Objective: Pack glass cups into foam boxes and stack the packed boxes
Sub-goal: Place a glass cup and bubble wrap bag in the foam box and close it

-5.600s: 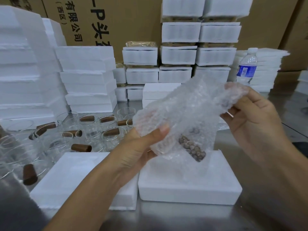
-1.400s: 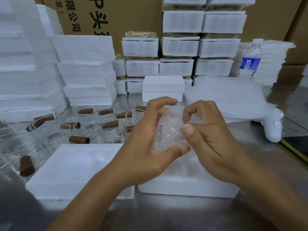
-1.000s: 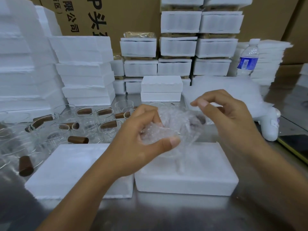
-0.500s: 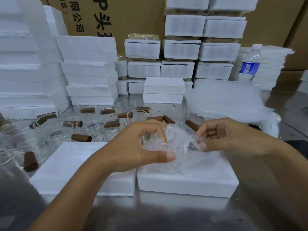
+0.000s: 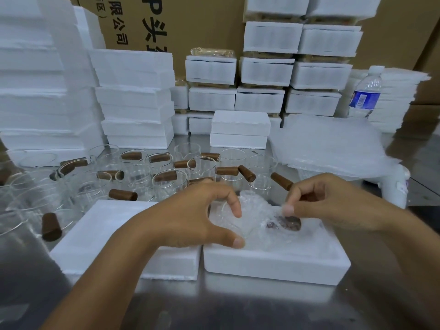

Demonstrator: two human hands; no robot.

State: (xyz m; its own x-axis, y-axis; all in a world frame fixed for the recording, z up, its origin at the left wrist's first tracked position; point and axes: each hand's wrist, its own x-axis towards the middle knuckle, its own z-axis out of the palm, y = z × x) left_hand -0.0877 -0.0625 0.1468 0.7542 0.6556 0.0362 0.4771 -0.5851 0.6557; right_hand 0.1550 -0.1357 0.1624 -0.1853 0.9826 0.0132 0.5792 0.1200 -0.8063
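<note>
**Wrapped cup half seated in the foam box: where it could go wrong**

We see the glass cup [image 5: 247, 225], bundled in bubble wrap [image 5: 259, 206], lying in the open foam box [image 5: 273, 265] at 5 o'clock on the tabletop [image 5: 238, 310]. The left hand [image 5: 190, 220] takes a wide grip, thumb and forefinger curled round the cup's body. The right hand [image 5: 333, 203] pinches the wrap in a narrow grip just above the brown handle [image 5: 289, 222].

We judge the cup only partly seated. If the wrap bunches beneath it, the foam slab [image 5: 114, 234] at 9 o'clock of the box, likely the lid, may not close flush, and a stack would rock. Pressing hard could crack the glass or break the foam wall. A careless wrist could topple the bare cups [image 5: 166, 179] at 11 o'clock.
</note>
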